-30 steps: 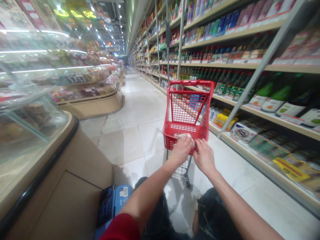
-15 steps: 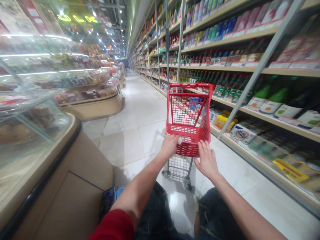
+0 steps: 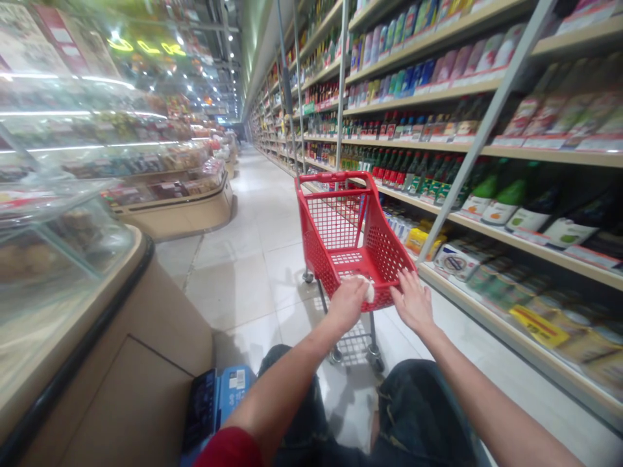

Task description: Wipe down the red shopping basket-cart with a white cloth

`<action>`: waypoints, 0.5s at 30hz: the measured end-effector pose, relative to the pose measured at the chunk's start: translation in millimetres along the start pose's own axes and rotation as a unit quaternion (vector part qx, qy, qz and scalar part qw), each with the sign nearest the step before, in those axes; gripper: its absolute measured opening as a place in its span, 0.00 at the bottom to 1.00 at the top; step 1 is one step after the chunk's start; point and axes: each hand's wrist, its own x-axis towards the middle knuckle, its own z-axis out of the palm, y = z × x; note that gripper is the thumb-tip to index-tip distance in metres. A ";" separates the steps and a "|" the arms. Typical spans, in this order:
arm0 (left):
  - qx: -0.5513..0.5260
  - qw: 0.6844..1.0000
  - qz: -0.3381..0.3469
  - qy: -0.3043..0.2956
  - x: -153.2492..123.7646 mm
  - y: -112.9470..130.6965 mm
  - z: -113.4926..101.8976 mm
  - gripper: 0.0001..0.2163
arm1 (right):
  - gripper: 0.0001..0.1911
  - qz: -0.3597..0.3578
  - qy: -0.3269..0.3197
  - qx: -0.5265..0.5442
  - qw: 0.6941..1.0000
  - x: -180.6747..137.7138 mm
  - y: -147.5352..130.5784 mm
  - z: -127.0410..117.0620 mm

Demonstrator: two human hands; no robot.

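A small red shopping cart (image 3: 341, 224) stands in the aisle just ahead of my knees, its basket angled a little to the left. My left hand (image 3: 346, 305) is closed on a white cloth (image 3: 367, 286) and presses it against the cart's rear rim. My right hand (image 3: 413, 302) lies on the rear right corner of the basket with its fingers spread. Both forearms reach forward over my dark trousers (image 3: 418, 415).
Long shelves of bottles and packets (image 3: 467, 155) run along the right, the lowest shelf close to the cart. A curved glass display counter (image 3: 73, 259) lines the left. A blue box (image 3: 228, 392) sits by the counter's base. The tiled aisle floor (image 3: 253, 214) runs ahead.
The cart has swung so that its front points more to the left. My left hand slid from the rim's left end to its middle with the cloth. My right hand stays on the right corner.
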 end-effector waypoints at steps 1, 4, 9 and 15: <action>0.005 1.000 0.014 0.013 -1.9 -2.9 -1.2 0.14 | 0.24 0.000 0.013 0.001 1.000 -2.0 -5.5 -0.2; 0.031 0.998 0.012 0.048 -7.8 -19.7 -6.9 0.14 | 0.22 -0.048 0.041 0.022 0.998 -13.2 -29.9 3.5; 0.042 0.997 0.022 0.062 -15.2 -31.3 -5.3 0.15 | 0.21 -0.097 0.040 0.075 0.992 -30.1 -65.8 13.8; 0.020 0.997 0.056 0.049 -8.9 -33.5 0.8 0.15 | 0.21 -0.044 0.052 0.093 0.993 -30.6 -51.5 14.4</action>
